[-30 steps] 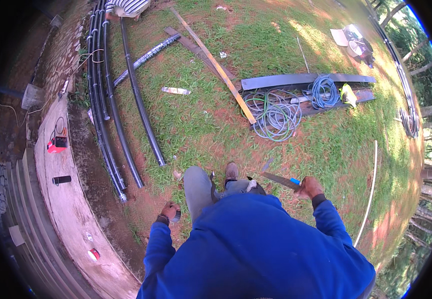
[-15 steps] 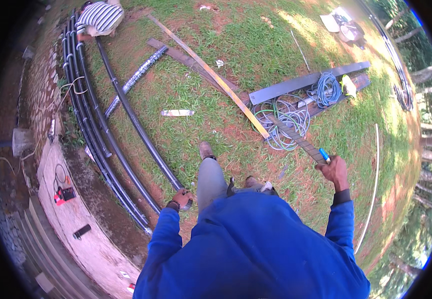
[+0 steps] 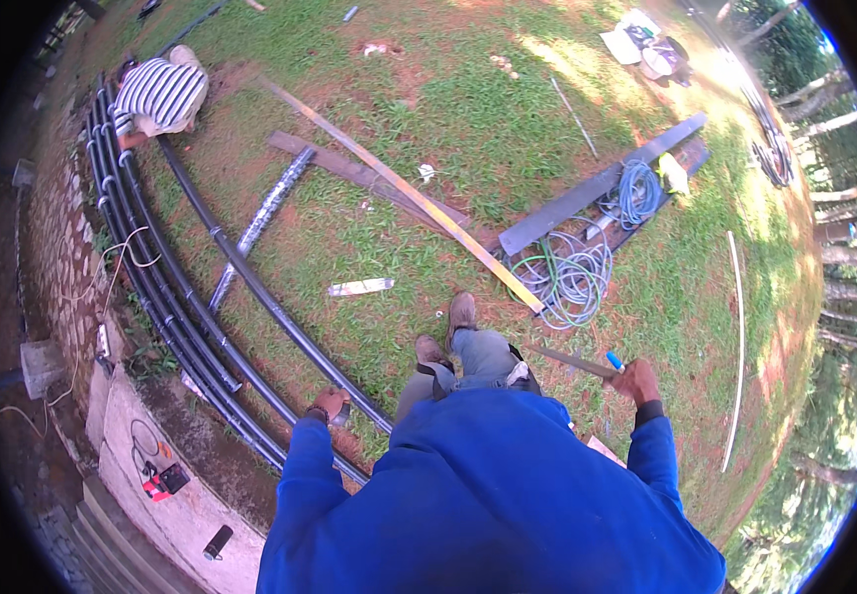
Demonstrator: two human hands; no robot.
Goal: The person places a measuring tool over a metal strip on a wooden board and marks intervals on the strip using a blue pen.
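My right hand (image 3: 635, 382), right of my body, is closed round one end of a long, narrow, flat strip (image 3: 569, 360), seen nearly edge-on and extending left over the grass. A blue marker-like stick (image 3: 614, 360) juts from the same grip. My left hand (image 3: 329, 401) is closed on a small grey rounded thing (image 3: 342, 415), its kind unclear. This hand is above and between the near ends of two black pipes, closest to the inner pipe (image 3: 295, 327); whether it touches either one cannot be seen.
Several banded black pipes (image 3: 156, 287) run along the left, where a person in a striped shirt (image 3: 161, 94) crouches. A silvery pole (image 3: 265, 223) passes under one pipe. Ahead lie a yellowish beam (image 3: 404, 188), coiled hoses (image 3: 577, 277) and a grey plank (image 3: 602, 183).
My feet have shifted as I step, and the surroundings have moved in view. The strip in my right hand has turned from its broad face to nearly edge-on. Both hands keep their grip.
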